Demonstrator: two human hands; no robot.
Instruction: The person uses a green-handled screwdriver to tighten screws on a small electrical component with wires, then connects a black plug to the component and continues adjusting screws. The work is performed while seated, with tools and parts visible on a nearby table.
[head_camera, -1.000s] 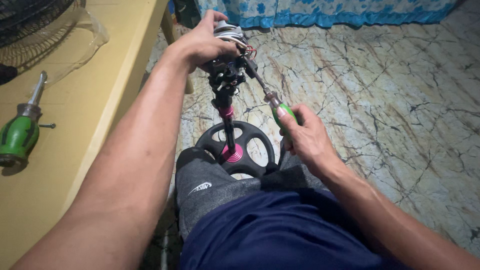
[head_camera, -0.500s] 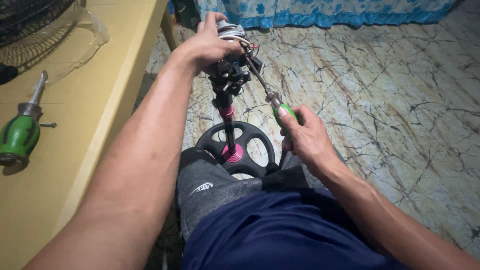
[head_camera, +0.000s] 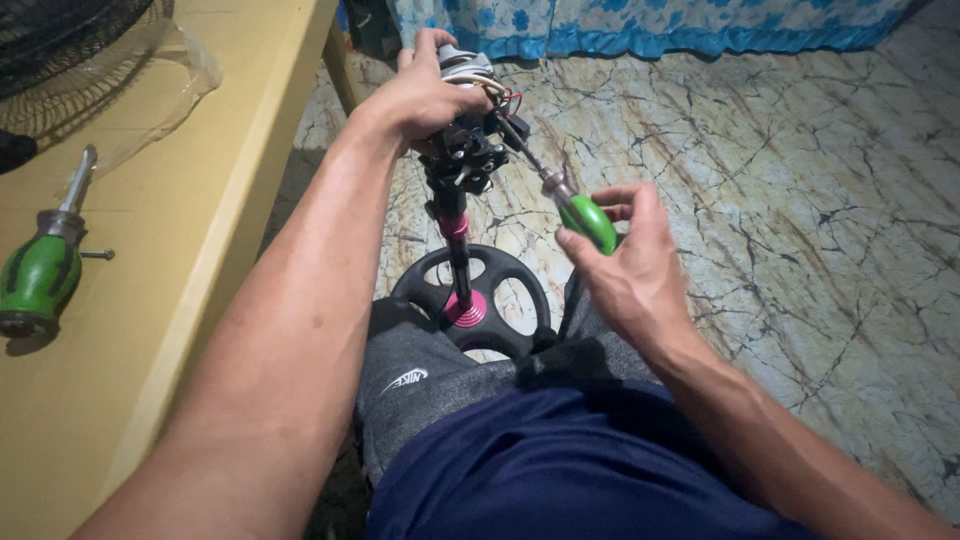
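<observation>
Green plastic marks the handle of the screwdriver (head_camera: 585, 220) at the centre of the head view, its thin metal shaft running up and to the left into a dark motor assembly (head_camera: 468, 150) with grey housing and red and white wires on top. The right hand (head_camera: 625, 270) has its grip loosened around that handle: thumb and fingertips touch it lightly while the other fingers are spread apart, so the hand is not clamped tight. The left hand (head_camera: 425, 95), in the upper middle of the frame, has its grip closed over the top of the motor assembly, fingers wrapped around the housing. Below the assembly a slim black rod with pink collars (head_camera: 458, 250) drops straight down to a round black spoked base (head_camera: 470, 300), which rests against the person's grey-clad knee (head_camera: 420, 370); dark blue shorts (head_camera: 560, 470) fill the lower middle of the frame. Along the left side stands a yellow table (head_camera: 150, 330), and on it, near the left edge, lies a second screwdriver (head_camera: 45, 270) with a green handle, a small screw just beside it. In the upper left corner a black fan grille (head_camera: 60, 40) sits on clear plastic wrap. The floor (head_camera: 800, 200) on the right is marbled stone, and a blue patterned cloth (head_camera: 650, 25) hangs along the top edge.
</observation>
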